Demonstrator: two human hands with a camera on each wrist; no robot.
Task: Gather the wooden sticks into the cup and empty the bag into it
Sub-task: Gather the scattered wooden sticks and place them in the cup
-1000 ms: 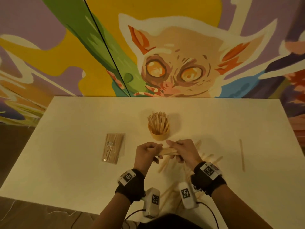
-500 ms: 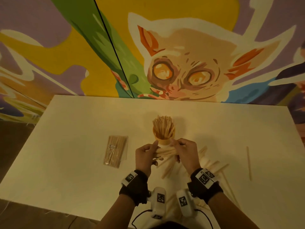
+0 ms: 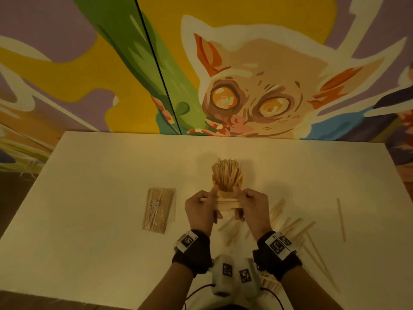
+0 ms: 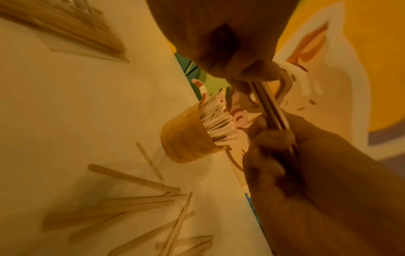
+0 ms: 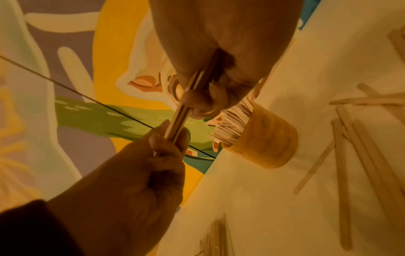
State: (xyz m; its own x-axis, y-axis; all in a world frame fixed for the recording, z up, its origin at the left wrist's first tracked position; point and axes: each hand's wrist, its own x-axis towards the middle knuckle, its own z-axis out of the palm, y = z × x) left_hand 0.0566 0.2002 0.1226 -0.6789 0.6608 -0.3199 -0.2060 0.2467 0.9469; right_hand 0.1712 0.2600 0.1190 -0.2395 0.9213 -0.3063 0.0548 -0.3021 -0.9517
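We're mid-gather. Cup (image 3: 226,191) already packed with upright sticks. Left hand (image 3: 201,211) and right hand (image 3: 252,209) each pinch one end of a bundle of sticks (image 3: 220,201), level, just in front of the cup. Left to do: loose sticks (image 3: 295,227) on the table (image 3: 89,242), plus the bag (image 3: 158,209), full, well left of the cup. Bundle count unreadable; fingers hide its ends.

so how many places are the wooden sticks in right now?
4: standing in the cup; a bundle held level by the left hand and right hand; sealed in the bag; loose sticks on the table. Some may hide under the wrists.
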